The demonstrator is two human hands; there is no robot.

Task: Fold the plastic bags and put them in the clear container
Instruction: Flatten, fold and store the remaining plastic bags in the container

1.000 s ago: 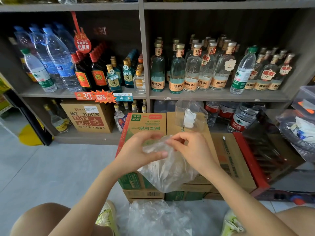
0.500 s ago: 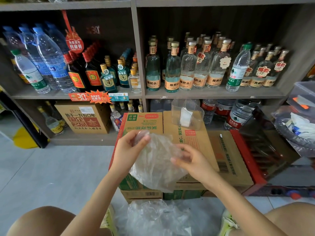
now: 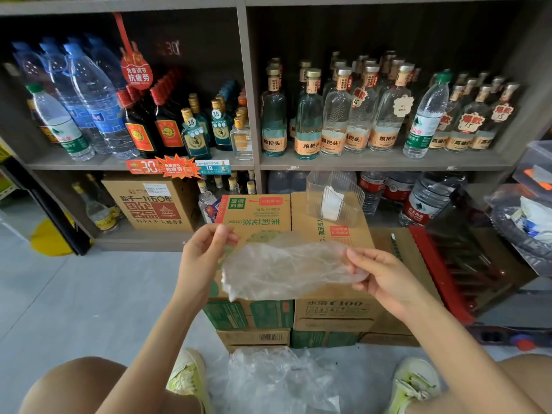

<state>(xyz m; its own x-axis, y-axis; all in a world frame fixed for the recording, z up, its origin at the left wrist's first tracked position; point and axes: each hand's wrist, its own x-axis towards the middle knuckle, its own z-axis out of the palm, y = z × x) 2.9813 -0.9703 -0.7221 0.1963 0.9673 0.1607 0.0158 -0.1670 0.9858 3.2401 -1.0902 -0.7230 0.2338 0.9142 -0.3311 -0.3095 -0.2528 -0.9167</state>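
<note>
Container: a clear ribbed plastic container (image 3: 355, 198) stands on the stacked brown-and-green cardboard boxes (image 3: 334, 306), beyond the hands; one flat, folded whitish bag (image 3: 330, 201) stands upright inside it.
Floor pile: crumpled clear plastic bags (image 3: 280, 380) lie on the grey floor in front of the boxes.
Held bag: a thin, wrinkled, translucent plastic bag (image 3: 286, 264), flattened and held in the air over the boxes.
Axis: its long side runs left to right, nearly level; the lower left corner sags.
Left hand (image 3: 203, 258): fingers and thumb pinch the bag's upper left edge.
Right hand (image 3: 385, 276): fingers and thumb clamped on the bag's right end.
</note>
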